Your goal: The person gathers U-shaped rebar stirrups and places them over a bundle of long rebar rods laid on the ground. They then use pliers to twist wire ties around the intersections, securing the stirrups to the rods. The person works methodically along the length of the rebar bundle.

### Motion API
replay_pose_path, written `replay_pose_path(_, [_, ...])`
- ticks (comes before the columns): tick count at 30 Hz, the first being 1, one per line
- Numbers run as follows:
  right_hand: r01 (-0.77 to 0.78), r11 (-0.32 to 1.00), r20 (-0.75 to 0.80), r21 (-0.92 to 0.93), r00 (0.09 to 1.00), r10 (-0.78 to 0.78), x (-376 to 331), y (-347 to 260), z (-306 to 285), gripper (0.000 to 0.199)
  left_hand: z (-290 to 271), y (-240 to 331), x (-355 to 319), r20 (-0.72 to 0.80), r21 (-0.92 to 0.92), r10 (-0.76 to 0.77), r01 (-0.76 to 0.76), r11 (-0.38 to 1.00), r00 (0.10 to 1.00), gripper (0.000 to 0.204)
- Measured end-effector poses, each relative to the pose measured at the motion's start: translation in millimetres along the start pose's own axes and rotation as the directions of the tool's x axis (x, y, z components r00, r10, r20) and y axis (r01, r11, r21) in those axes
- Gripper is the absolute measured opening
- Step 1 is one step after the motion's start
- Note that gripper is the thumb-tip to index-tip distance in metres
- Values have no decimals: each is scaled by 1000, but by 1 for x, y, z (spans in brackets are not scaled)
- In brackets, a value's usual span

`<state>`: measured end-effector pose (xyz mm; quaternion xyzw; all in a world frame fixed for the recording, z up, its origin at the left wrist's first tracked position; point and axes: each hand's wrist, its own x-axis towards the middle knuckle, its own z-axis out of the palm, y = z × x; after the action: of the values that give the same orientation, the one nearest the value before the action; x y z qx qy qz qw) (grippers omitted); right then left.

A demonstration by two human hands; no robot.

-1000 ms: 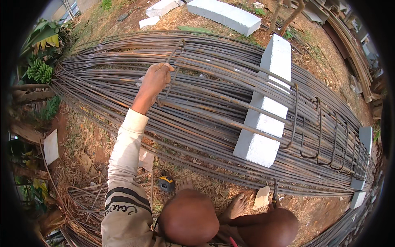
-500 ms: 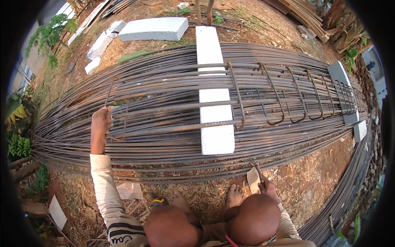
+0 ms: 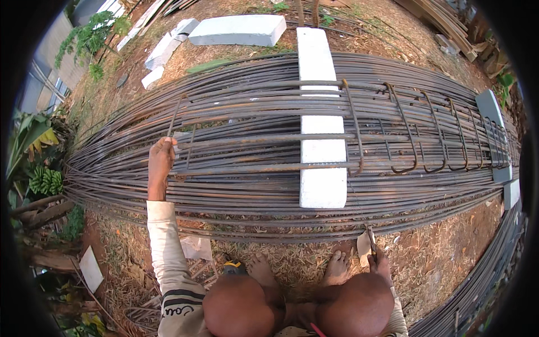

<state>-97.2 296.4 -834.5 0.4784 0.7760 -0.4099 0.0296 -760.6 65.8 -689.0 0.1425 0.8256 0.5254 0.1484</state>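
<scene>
Steel stirrup (image 3: pixel 176 117) sits at the left over long steel bars (image 3: pixel 247 194); I see the left hand (image 3: pixel 161 160) gripping it. Rightward, a white block (image 3: pixel 323 188) crosses the bars; near right, the right hand (image 3: pixel 381 266) grips a dark tool (image 3: pixel 371 238).

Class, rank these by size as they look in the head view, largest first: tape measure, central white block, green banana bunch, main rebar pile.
1. Main rebar pile
2. Central white block
3. Green banana bunch
4. Tape measure, partly hidden by a knee
</scene>
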Motion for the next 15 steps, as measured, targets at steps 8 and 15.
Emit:
replay_pose_path(8, [54,998,46,11,997,-54,8,23,11,53,-63,-30,-7,-322,267,247,-162,950,914,37])
replay_pose_path(15, [93,993,2,-68,996,-93,10,26,5,48,-87,-32,-8,-119,-857,-1,-102,505,993,30])
